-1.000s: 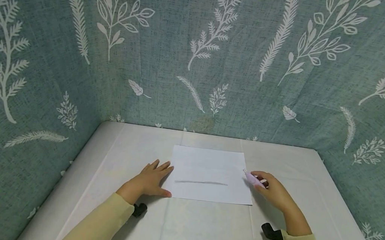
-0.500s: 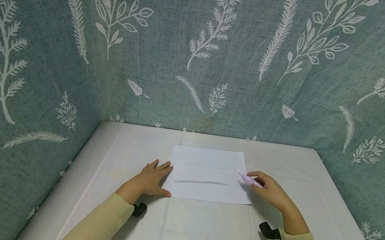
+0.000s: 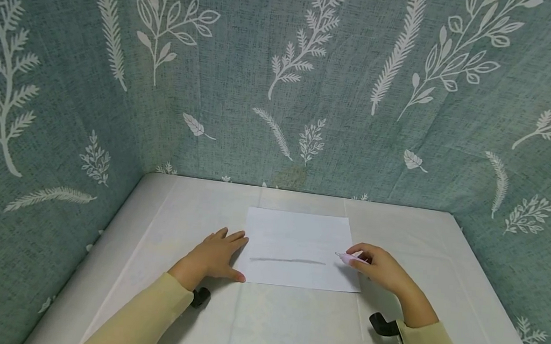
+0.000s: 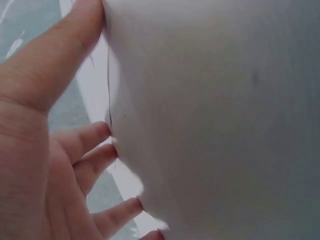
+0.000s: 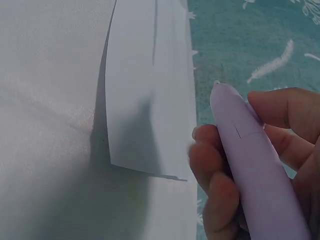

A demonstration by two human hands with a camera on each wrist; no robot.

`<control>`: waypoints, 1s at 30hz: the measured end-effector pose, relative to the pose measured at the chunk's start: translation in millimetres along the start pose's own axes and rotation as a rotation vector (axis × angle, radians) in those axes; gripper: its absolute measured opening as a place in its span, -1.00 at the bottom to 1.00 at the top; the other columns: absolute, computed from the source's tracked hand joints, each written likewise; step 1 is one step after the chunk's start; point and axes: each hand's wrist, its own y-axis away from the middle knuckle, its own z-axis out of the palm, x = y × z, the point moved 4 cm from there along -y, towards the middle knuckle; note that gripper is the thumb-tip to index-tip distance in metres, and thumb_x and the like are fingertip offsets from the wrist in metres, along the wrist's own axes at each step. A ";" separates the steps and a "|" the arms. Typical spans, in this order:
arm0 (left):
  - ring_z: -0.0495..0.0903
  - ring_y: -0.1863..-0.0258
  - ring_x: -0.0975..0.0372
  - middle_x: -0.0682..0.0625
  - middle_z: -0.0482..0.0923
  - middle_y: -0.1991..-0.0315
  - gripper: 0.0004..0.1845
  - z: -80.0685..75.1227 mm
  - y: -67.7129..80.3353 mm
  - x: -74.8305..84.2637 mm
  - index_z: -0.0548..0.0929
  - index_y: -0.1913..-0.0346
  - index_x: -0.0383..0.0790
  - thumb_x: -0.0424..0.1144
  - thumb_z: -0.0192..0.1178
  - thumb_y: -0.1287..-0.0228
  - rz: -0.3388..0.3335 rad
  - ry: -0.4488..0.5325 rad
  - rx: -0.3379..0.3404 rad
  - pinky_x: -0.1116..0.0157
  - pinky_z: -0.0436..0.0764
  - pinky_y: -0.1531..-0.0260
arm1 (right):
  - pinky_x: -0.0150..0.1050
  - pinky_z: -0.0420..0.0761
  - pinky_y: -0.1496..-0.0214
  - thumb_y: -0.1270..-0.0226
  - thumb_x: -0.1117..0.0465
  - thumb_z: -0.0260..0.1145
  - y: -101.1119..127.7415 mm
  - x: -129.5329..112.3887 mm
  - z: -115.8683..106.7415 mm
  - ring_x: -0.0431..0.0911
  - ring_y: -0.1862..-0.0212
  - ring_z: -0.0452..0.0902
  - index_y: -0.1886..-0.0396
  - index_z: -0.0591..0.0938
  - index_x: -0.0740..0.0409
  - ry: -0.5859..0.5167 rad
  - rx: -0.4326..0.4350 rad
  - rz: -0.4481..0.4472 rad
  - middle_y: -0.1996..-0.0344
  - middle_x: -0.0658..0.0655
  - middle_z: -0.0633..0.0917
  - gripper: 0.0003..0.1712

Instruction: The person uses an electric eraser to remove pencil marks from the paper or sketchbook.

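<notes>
The sheet of paper (image 3: 299,247) is risking a skid, since your flat left hand (image 3: 215,257) is pinning only its left edge while your right hand (image 3: 381,268) is gripping the lilac pen (image 3: 350,259) above the right edge.

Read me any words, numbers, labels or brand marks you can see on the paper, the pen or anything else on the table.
There are none to read.
Sheet of paper: no writing, only one grey horizontal stroke.
Lilac pen in the right hand: plain barrel, no brand or label visible.
Left hand rests at the paper's left edge.
Backdrop cloth: white leaf patterns only, no text.
</notes>
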 end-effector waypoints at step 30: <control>0.15 -0.49 -0.10 -0.04 0.20 -0.53 0.14 -3.2 -6.1 -1.5 0.37 -0.49 -0.07 0.38 0.50 0.19 0.080 0.023 0.054 -0.11 0.30 -0.36 | -0.22 0.54 0.48 -0.42 0.24 0.29 -22.9 -6.2 2.7 -0.10 0.50 0.52 0.00 0.69 0.08 0.135 -0.247 -0.088 0.35 -0.02 0.62 -0.79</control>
